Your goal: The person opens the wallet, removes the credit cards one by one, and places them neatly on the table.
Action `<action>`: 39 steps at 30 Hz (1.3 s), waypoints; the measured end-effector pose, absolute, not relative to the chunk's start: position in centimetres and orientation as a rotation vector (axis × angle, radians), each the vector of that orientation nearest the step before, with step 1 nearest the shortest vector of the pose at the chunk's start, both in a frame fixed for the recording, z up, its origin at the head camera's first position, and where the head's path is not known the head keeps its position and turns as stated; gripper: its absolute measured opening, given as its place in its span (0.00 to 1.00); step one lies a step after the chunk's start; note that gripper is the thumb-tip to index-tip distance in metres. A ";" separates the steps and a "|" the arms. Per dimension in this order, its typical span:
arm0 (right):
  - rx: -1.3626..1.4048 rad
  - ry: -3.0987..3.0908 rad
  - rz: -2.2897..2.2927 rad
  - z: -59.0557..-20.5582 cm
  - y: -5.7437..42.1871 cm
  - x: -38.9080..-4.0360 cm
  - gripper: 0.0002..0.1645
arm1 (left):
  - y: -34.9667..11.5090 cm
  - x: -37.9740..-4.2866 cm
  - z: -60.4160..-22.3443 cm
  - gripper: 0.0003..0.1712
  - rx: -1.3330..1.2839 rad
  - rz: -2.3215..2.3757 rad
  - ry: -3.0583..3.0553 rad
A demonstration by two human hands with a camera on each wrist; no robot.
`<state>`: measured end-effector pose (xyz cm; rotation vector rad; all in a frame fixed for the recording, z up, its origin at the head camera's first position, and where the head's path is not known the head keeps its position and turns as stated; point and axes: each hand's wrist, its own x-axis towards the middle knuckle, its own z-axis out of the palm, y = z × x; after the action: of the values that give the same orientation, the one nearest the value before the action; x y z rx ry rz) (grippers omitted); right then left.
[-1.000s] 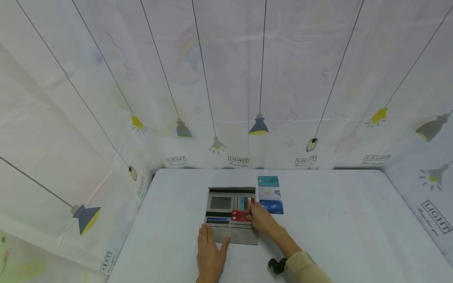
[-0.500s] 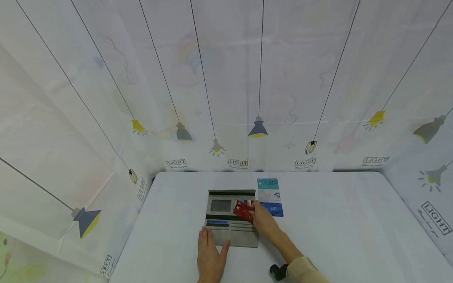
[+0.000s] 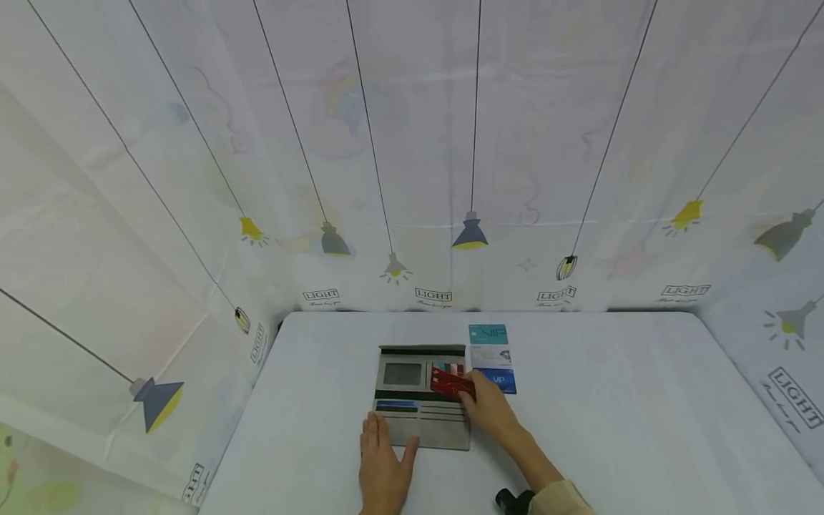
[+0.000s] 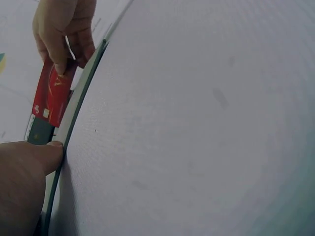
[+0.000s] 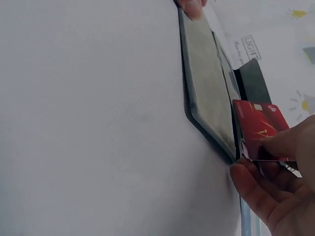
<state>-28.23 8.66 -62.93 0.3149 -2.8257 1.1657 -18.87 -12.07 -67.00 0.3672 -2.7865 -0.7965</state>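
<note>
A grey wallet [image 3: 433, 435] lies unfolded on the white table. My right hand [image 3: 494, 413] pinches a red card [image 3: 450, 383] between thumb and fingers, held tilted over the wallet's right half. The right wrist view shows that red card [image 5: 256, 118] with its gold chip and the thumb across its lower part. On the wallet's near left corner rests my left hand [image 3: 384, 465], fingers straight and thumb spread along the near edge. A blue card [image 3: 397, 404] peeks from a left slot. Other card edges show in the upper right slots, partly covered by the red card.
A teal card [image 3: 488, 334], a silver-white card [image 3: 489, 355] and a blue card [image 3: 502, 380] lie in a column just right of the wallet. A black device [image 3: 513, 502] sits at my right wrist. A lamp-patterned curtain [image 3: 399, 179] hangs behind the table.
The red card has come up from the lower right slots and moved toward the wallet's upper right part in my right hand. My left hand has stayed on the wallet's corner.
</note>
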 end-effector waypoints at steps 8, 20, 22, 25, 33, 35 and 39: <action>0.166 -2.839 1.346 -63.0 10.2 -27.4 0.17 | -12.1 -18.8 -67.0 0.51 0.341 -0.768 -2.766; -0.016 -2.868 1.365 -63.2 11.9 -26.4 0.26 | -12.0 -18.8 -67.1 0.51 0.373 -0.762 -2.791; -0.035 -2.859 1.350 -63.2 12.2 -26.2 0.25 | -11.9 -18.8 -67.0 0.51 0.379 -0.765 -2.795; -0.072 -2.855 1.338 -63.4 12.7 -25.9 0.24 | -11.9 -18.8 -67.0 0.51 0.385 -0.772 -2.798; -0.166 -2.826 1.341 -63.7 14.6 -25.4 0.24 | -12.0 -18.8 -66.9 0.51 0.365 -0.765 -2.792; -0.173 -2.830 1.349 -63.7 15.1 -25.3 0.25 | -12.1 -18.9 -67.0 0.51 0.363 -0.761 -2.791; -0.150 -2.856 1.343 -63.8 15.8 -25.0 0.27 | -12.1 -18.8 -67.1 0.52 0.366 -0.750 -2.798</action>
<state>-25.04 15.80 -63.80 -0.1503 -2.8558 1.3428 -18.82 -12.08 -67.09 0.3658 -2.7975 -0.7500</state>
